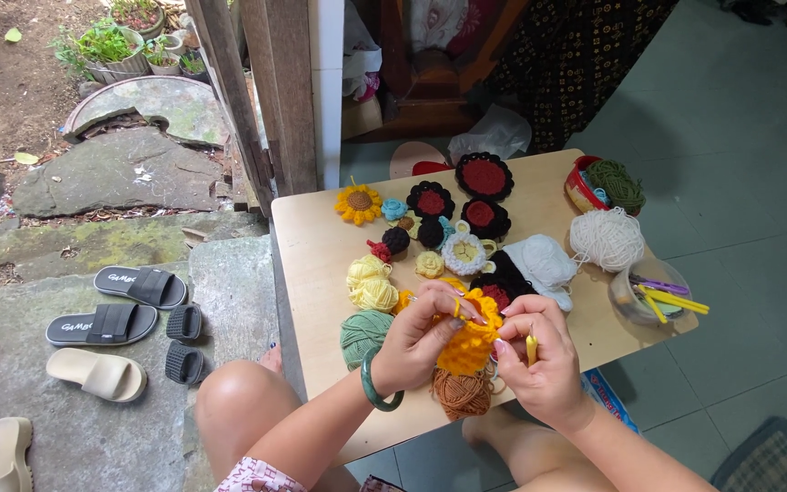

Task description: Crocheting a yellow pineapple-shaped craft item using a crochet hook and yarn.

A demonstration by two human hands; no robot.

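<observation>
My left hand [416,339] pinches the yellow crochet piece [471,342] over the table's [307,237] near edge; my right hand [539,360] is closed on a yellow hook [531,349]. I judge the piece partly worked. Finished flowers [430,200], yarn balls [371,282] and a brown ball [460,394] crowd close; nothing blocks my hands.

- Your left hand [421,339] and right hand [539,360] pinched a nubby, matt yellow crochet piece [472,339].
- You held a smooth plastic hook [531,349].
- Your bangle [375,383] looked glossy green.
- The table [307,246] was smooth, pale wood.
- The yarn balls [605,239] looked soft and fuzzy.
- The cup [635,296] was clear plastic.
</observation>
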